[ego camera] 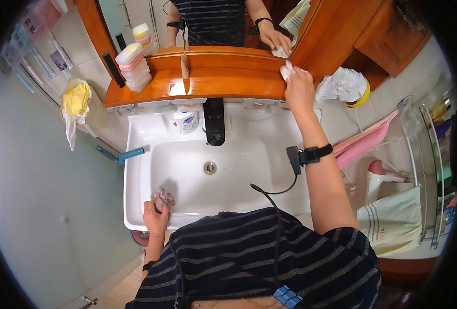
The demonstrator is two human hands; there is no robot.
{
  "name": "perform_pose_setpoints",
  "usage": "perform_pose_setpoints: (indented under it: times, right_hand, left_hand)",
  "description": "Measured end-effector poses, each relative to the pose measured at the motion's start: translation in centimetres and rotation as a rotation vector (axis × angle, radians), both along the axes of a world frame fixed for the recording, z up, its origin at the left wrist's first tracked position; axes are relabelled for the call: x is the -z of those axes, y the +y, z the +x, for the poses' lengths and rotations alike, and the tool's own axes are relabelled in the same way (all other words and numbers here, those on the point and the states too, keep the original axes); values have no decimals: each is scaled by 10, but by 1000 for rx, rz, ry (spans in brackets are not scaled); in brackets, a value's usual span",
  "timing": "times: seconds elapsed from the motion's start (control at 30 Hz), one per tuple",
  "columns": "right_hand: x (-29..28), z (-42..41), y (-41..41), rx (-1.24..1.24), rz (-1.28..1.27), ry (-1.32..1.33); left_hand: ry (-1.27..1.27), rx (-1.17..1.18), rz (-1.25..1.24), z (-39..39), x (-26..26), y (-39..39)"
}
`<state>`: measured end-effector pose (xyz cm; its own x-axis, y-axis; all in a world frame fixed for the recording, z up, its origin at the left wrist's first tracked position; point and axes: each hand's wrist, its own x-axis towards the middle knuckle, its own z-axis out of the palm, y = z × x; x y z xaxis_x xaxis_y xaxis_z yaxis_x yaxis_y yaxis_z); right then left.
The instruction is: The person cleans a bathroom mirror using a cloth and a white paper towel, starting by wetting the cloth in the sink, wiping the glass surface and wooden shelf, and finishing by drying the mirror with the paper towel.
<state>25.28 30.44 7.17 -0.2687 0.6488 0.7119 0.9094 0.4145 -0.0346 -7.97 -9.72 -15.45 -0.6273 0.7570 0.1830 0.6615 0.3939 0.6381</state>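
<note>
At the sink's near left corner, my left hand (156, 218) grips a crumpled mauve cloth (163, 197). My right hand (301, 90) reaches to the right end of the wooden shelf (236, 81) below the mirror (213, 23). Between its fingers is a white wad of tissue or thin cloth (287, 70), close to the mirror's lower right corner; contact with the glass is hard to tell. The white washbasin (244, 170) lies between my arms, with a black faucet (214, 123) at its back and a metal drain (210, 167) in the middle.
On the shelf stand stacked plastic containers (135, 67), a black cylinder (113, 69) and a beige tube (185, 65). A white pump bottle (186, 121) sits beside the faucet. A blue-handled tool (131, 154) juts over the left rim. Towels (392, 220) and a hair dryer (375, 181) hang at right.
</note>
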Motion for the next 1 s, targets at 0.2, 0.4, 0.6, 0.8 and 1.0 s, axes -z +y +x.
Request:
perform_pose_setpoints:
  times: [0.2, 0.4, 0.6, 0.8, 1.0]
  right_hand:
    - [37, 0, -16, -120, 23, 103]
    - [35, -66, -59, -435, -21, 250]
    - [50, 15, -37, -49, -5, 286]
    - [51, 20, -30, -5, -46, 237]
    - [44, -43, -53, -242, -86, 302]
  left_hand:
    - [-8, 71, -30, 8, -7, 20]
    - [115, 47, -26, -10, 33, -2]
    - [82, 70, -85, -15, 31, 4]
    - [-5, 51, -126, -17, 43, 18]
    - [-399, 15, 103, -53, 91, -1]
